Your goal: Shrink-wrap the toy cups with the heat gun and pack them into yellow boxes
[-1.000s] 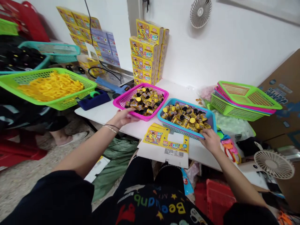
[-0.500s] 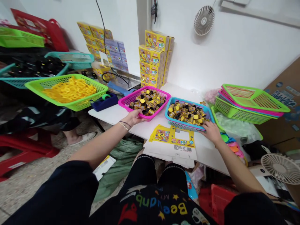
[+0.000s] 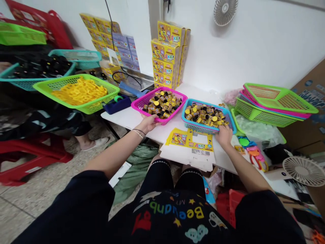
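Because both hands are at the baskets, I begin there: the **left hand** (image 3: 148, 123) is at the near edge of the pink plastic basket (image 3: 144, 96), with the fingers curled under the rim, so it seems to hold this basket in a narrow grip. The right hand (image 3: 223, 135) is at the near rim of the blue plastic basket (image 3: 205, 103), but from this view I cannot tell if it grips the rim or only touches it. Both baskets stand on a white table (image 3: 119, 117), almost touching each other, and are full of small bottles (image 3: 162, 103) with black or yellow caps and golden labels.

A hold low on the rim, with the fingers under it, is a good way here, because it keeps the basket level and the loose bottles do not slide over the edge.

Just in front of the baskets lie flat printed yellow card blanks (image 3: 189, 149). Behind them stand stacked yellow boxes (image 3: 165, 57).

Compared with the earlier frame, the head view has moved a little, so everything sits higher in the picture. The right hand is now slightly further along the rim, toward the middle of the blue basket.
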The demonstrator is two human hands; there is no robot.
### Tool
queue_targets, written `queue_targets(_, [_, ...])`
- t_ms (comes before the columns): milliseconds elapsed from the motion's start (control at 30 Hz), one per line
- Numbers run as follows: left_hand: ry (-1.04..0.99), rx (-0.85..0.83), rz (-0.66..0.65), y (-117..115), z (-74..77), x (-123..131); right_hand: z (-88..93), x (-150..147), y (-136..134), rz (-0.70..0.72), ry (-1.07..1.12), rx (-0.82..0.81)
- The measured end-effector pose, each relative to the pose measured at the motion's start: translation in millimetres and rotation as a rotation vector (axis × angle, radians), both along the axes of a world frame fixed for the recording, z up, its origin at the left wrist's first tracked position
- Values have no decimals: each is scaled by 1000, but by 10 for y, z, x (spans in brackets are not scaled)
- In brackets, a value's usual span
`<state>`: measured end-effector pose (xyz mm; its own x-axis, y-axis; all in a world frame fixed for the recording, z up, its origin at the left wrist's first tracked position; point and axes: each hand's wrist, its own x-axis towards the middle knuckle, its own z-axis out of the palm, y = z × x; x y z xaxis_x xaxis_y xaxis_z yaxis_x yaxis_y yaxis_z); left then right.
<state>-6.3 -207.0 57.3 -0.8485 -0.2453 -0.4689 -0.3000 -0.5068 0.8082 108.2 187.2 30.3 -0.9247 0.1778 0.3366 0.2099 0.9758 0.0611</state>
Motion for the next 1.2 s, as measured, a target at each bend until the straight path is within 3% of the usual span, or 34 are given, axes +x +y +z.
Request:
queue_targets(167, [-9, -29, 29, -71, -7, 106, 77, -207, 63, -63, 78, -26])
queue_targets(400, [50, -110, -20, -725, 30, 415, 170, -797, 251, -86, 81, -46])
queue_targets(567, [69, -157, -109, -1000, 6, 474, 48, -1223, 251, -102, 44, -61])
queue_targets(800, [79, -197, -193, -1198, -9, 432, -194, -1657, 163, -108, 105, -82])
queue_targets(1000, [44, -275, -234, -1245, 24, 332, -220, -2237, 166, -87, 150, -109])
queue_targets(1200, [13, -200, -254, -1269, -57, 214, -272, -2774, 154, -55, 186, -152])
